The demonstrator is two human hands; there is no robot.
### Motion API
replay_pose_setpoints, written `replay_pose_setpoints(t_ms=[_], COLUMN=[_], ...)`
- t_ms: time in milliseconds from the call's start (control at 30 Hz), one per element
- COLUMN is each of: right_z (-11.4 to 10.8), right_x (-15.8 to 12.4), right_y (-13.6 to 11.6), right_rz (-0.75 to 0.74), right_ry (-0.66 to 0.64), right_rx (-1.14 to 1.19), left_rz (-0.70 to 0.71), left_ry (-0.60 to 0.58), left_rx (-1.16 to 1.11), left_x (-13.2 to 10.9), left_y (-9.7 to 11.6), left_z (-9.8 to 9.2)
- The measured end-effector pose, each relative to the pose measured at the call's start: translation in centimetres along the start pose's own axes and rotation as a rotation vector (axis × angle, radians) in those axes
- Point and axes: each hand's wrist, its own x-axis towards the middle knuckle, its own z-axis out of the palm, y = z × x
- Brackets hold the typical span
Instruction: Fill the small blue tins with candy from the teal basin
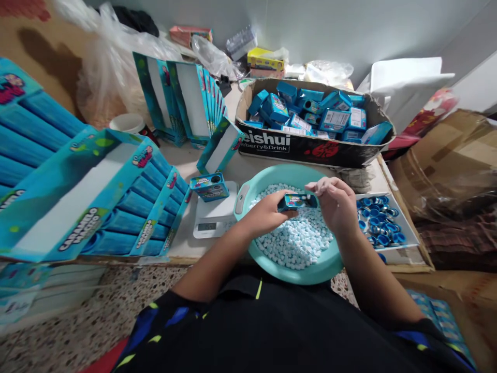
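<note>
My left hand (269, 212) is wrapped round a small blue candy box (292, 201), held over the round mint-green basin (243, 199). Below it lies a heap of small white and pale-blue candies (297, 243), filling much of the basin. Just right of the box is my right hand (337, 203), its fingers bent together and raised above the basin's right side. What those fingertips hold, if anything, is too small to tell. Another blue candy box (210, 187) stands on the white kitchen scale (205, 228), left of the basin.
Behind the basin, a black carton (306, 153) holds many blue boxes. On the right, a white tray (392, 252) contains blue caps (375, 223). Filled display cartons (128, 202) stand at left, with folded display cartons (186, 98) behind the scale.
</note>
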Motion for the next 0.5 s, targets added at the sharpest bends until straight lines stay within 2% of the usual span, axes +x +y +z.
replay_pose_setpoints(t_ms=[133, 200, 367, 433, 500], right_z=[-0.6, -0.8, -1.1, -1.2, -1.3], right_x=[0.0, 0.0, -0.3, -0.4, -0.4], right_y=[0.5, 0.7, 0.7, 0.7, 0.7], right_rz=[-0.046, -0.037, 0.058, 0.089, 0.091], right_ry=[-0.037, -0.101, -0.349, -0.393, -0.382], right_rx=[-0.171, -0.190, -0.323, -0.344, -0.316], left_rz=[0.000, 0.008, 0.125, 0.169, 0.186], left_ry=[0.109, 0.145, 0.114, 0.119, 0.130], left_rx=[0.045, 0.063, 0.142, 0.165, 0.168], left_x=[-0.1, -0.2, -0.4, -0.5, -0.5], left_y=[0.2, 0.2, -0.3, -0.5, -0.5], left_z=[0.1, 0.2, 0.7, 0.9, 0.9])
